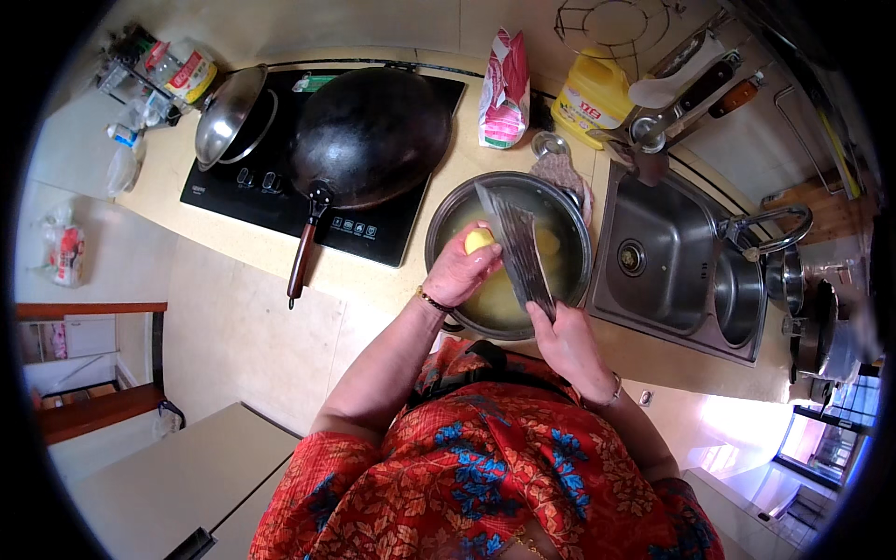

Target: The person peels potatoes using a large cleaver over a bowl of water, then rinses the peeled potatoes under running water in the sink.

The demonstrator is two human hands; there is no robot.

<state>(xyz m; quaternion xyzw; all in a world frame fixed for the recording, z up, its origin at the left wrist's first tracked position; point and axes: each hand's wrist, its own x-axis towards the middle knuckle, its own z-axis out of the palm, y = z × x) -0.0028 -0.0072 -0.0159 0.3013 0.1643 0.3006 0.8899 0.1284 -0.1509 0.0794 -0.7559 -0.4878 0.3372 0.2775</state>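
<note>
My left hand holds a peeled yellow potato over the left part of a large metal pot. In my right hand is a broad cleaver, its blade slanting up and left above the pot and close to the fingers of my left hand. Cloudy yellowish water fills part of the pot. Another pale yellow piece, seemingly potato, shows in the water, partly behind the blade. The cleaver's handle is mostly hidden by my grip.
Left of the pot, a black wok sits on an induction cooktop, beside a steel lid. A steel double sink adjoins the pot's right. Behind stand a pink bag and a yellow jug; utensils hang at upper right.
</note>
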